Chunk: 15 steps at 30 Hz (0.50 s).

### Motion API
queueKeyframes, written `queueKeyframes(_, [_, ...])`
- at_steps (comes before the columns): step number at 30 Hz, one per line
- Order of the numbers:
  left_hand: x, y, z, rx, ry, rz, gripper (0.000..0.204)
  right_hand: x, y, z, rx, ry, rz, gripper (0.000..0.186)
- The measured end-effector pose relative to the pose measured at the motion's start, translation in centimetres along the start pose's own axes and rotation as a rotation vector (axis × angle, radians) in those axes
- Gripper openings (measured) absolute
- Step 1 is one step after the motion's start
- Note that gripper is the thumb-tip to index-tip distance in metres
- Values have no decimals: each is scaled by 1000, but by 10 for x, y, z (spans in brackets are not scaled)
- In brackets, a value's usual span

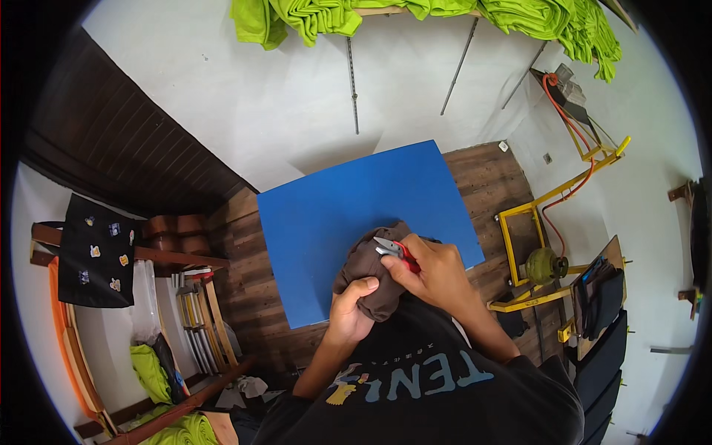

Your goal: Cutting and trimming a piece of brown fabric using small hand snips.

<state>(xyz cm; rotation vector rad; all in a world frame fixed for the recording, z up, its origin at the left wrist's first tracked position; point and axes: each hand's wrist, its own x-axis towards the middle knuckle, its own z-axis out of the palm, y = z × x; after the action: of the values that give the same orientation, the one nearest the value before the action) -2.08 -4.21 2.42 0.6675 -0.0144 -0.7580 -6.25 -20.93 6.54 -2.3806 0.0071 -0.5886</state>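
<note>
brown cloth [383, 298] in left grip [349, 311], under snips [403, 252]

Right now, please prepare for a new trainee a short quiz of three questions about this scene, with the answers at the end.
1. Which hand holds the red-handled scissors?
2. True or false: the table has a yellow top.
3. Fill in the colour: the left hand holds a ____ cloth.

Key:
1. The right hand.
2. False; the top is blue.
3. Brown.
</note>
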Motion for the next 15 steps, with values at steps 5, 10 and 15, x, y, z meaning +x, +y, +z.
queueKeyframes(5, [-3, 0, 1, 21, -7, -16, 59, 2, 1, -3, -19, -1, 17, 30])
queueKeyframes(10, [-5, 1, 3, 12, -28, -4, 66, 3, 1, -5, -43, -19, 20, 30])
queueKeyframes(15, [-8, 3, 6, 32, -69, -11, 71, 3, 1, -8, -12, -39, 28, 31])
